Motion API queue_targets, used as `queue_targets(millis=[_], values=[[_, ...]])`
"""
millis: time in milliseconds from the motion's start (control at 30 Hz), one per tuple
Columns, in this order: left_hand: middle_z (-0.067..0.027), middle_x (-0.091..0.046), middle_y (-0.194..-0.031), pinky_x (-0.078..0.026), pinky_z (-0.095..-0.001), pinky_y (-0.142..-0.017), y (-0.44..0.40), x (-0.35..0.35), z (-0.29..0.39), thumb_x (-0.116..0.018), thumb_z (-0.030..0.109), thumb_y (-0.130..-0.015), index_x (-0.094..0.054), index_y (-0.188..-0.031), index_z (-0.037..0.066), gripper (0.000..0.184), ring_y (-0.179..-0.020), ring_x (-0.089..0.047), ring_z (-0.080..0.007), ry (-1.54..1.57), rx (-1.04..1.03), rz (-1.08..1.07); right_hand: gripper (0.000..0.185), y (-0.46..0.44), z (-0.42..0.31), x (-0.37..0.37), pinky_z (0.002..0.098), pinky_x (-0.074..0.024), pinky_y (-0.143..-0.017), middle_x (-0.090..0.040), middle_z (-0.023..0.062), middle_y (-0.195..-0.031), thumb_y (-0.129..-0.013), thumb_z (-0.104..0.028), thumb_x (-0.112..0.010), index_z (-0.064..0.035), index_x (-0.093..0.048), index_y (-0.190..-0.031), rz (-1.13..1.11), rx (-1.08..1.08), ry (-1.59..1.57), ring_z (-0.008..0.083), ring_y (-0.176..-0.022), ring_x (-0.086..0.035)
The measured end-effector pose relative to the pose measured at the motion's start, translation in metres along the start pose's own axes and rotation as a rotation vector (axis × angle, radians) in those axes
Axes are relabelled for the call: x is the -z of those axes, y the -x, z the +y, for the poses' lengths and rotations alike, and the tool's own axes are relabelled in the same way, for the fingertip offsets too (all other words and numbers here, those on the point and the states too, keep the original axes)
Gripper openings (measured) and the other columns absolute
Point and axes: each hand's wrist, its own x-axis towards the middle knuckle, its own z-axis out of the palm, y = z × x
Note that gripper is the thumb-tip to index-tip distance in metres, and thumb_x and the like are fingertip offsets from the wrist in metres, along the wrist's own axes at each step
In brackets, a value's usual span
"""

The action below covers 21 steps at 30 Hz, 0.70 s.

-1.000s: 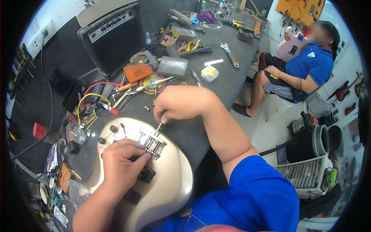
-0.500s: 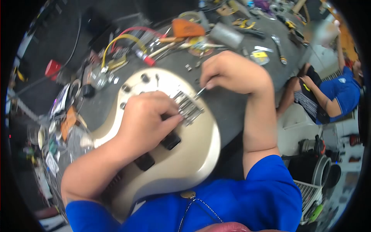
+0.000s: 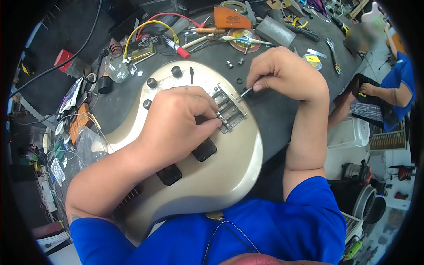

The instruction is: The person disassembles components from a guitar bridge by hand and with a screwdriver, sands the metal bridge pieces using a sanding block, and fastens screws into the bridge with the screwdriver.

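Guitar [image 3: 234, 163]: one, pale and glossy; face up on the bench [image 3: 274, 119], near side next to the blue shirt [image 3: 287, 225].
Bridge [image 3: 230, 108]: one, metal, with a row of saddles; on the guitar, toward its tail end.
Pickups [image 3: 205, 149]: two, black; on the guitar, between bridge and neck.
Knobs [image 3: 152, 82]: black, some at the guitar's far side, beyond the left hand.
Left hand [image 3: 176, 117]: over the guitar; thumb and forefinger tips close together at the bridge. Whether this grip pinches a saddle or only rests there, cannot tell.
Right hand [image 3: 287, 73]: just off the guitar's tail end; grip clamped on the tool, thumb against fingers.
Tool [image 3: 244, 94]: one, slim, metal; slanting from the right hand to the guitar's bridge, at the outer edge. Seating of the tip too small to tell.
Handling, tool: best held in line with whatever it engages, with light, even finger turns; a tilted shaft could slip and mark the guitar's finish.
Handling, bridge: a steady, light left touch seems right; pressing hard could bind the small parts.
Loose parts [image 3: 229, 64]: small, metal; just beyond the guitar, best left clear of the right wrist.
Marker [image 3: 176, 47]: one, red-capped; beyond the guitar's knobs.
Wrench [image 3: 333, 55]: one; beyond the guitar, to the right.
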Motion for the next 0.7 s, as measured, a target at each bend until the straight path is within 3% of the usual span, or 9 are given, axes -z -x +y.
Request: queue_targets(millis=[300,500,600,700], values=[[-0.0095,-0.082,-0.096,-0.061,-0.0355,-0.083,0.0,-0.001,0.0,-0.09,0.003,-0.08,-0.084,-0.086,0.001,0.008,-0.089,-0.079,-0.0243,-0.001,-0.004,0.008,0.017,0.0,-0.016,0.004,0.0421,-0.0587,-0.088,-0.077,0.0139,-0.094,-0.084,-0.004,-0.084,-0.0014,-0.081,-0.1,-0.013,-0.15,-0.034,0.0306,-0.095,-0.075],[-0.0093,-0.082,-0.096,-0.061,-0.0354,-0.082,0.0,0.0,0.002,-0.09,0.003,-0.08,-0.084,-0.086,0.001,0.008,-0.088,-0.079,-0.0242,0.0,0.002,0.006,0.016,0.001,-0.006,0.007,0.0423,-0.0582,-0.088,-0.077,0.0139,-0.093,-0.084,-0.003,-0.084,-0.0007,-0.08,-0.099,-0.014,-0.023,-0.012,0.0305,-0.094,-0.074],[-0.0094,-0.083,-0.096,-0.061,-0.0353,-0.082,-0.001,0.0,0.001,-0.089,0.003,-0.081,-0.084,-0.085,0.001,0.008,-0.088,-0.079,-0.0239,0.008,0.002,0.011,0.015,0.002,-0.001,0.0,0.0405,-0.058,-0.082,-0.076,0.0119,-0.09,-0.082,0.001,-0.081,0.0014,-0.078,-0.096,0.014,0.011,0.041,0.0295,-0.088,-0.074],[-0.0091,-0.082,-0.097,-0.061,-0.0351,-0.081,0.0,0.001,-0.003,-0.088,0.002,-0.081,-0.083,-0.088,0.001,0.009,-0.087,-0.079,-0.0236,-0.012,-0.033,0.013,0.014,0.002,-0.002,0.0,0.0406,-0.0583,-0.081,-0.077,0.0119,-0.092,-0.083,-0.002,-0.082,0.0014,-0.079,-0.097,0.0,-0.046,0.042,0.029,-0.087,-0.074]])
